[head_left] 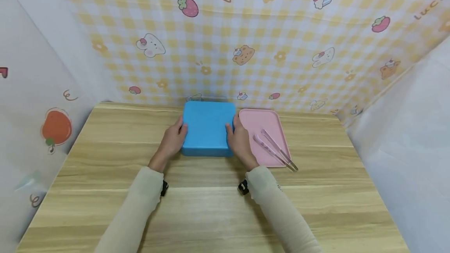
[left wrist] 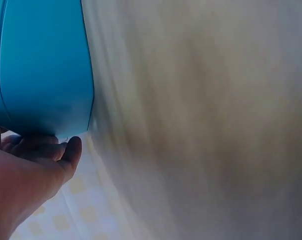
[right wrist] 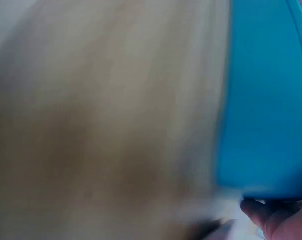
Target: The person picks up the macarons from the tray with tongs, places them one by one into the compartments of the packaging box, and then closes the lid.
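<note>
A blue box (head_left: 209, 124) with rounded corners and a smooth top is at the back middle of the wooden table. My left hand (head_left: 172, 139) grips its left side, thumb near the top edge. Opposite it, my right hand (head_left: 240, 139) holds the right side, its thumb also at the upper edge. Up close in the left wrist view, a seam runs along the box (left wrist: 46, 65), and the fingers of the left hand (left wrist: 33, 172) lie against its end. The right wrist view shows the box (right wrist: 265, 100) with part of the right hand (right wrist: 285, 222) below it.
Just right of the box lies a pink tray (head_left: 260, 157), partly behind my right hand. Tongs (head_left: 264, 145) rest across it, their metal ends reaching past its front edge. A yellow checked cloth (head_left: 218, 30) hangs behind the wooden table (head_left: 204, 210); white sheets flank both sides.
</note>
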A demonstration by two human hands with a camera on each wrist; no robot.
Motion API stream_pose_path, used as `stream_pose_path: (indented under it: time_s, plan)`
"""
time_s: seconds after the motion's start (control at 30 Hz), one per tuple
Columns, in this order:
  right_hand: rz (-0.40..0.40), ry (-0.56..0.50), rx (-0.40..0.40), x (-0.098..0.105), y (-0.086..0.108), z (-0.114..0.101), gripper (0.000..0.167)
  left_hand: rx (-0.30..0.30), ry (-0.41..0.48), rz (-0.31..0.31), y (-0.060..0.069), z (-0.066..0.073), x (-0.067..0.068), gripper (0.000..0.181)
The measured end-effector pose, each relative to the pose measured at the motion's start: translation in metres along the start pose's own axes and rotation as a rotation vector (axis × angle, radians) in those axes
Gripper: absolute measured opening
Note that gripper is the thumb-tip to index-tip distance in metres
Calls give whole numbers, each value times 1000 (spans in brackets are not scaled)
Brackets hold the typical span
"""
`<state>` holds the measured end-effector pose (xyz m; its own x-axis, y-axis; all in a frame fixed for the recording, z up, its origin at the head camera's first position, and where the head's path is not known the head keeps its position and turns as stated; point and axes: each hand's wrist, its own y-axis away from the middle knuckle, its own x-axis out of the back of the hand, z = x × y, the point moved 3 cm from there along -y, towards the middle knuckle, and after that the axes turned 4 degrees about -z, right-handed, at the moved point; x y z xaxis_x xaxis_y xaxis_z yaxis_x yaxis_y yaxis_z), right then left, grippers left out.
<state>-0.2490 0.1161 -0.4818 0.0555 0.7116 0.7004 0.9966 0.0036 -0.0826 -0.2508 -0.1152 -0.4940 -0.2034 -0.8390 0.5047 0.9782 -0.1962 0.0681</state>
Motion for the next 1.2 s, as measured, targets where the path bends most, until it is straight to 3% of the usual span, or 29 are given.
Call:
stream_pose_path:
  time_s: [0.2,0.33,0.53,0.63,0.87,1.03,1.2]
  plan:
    - [-11,45,-17,2,3,5,58,-21,-50,-1,4,7,-2,57]
    - [-54,45,-10,4,2,4,61,-2,-124,-24,6,14,3,56]
    - [-96,48,-19,6,-1,0,61,63,-226,-149,0,18,11,59]
    - [-99,51,-21,6,-3,-1,61,53,-302,-207,-4,22,16,60]
    - [-98,84,-23,7,0,1,61,17,-452,-277,-5,35,22,61]
    - [-89,80,-33,10,6,5,62,13,-454,-286,-6,38,18,61]
    - [-102,88,-44,13,6,8,61,56,-390,-268,-6,35,13,61]
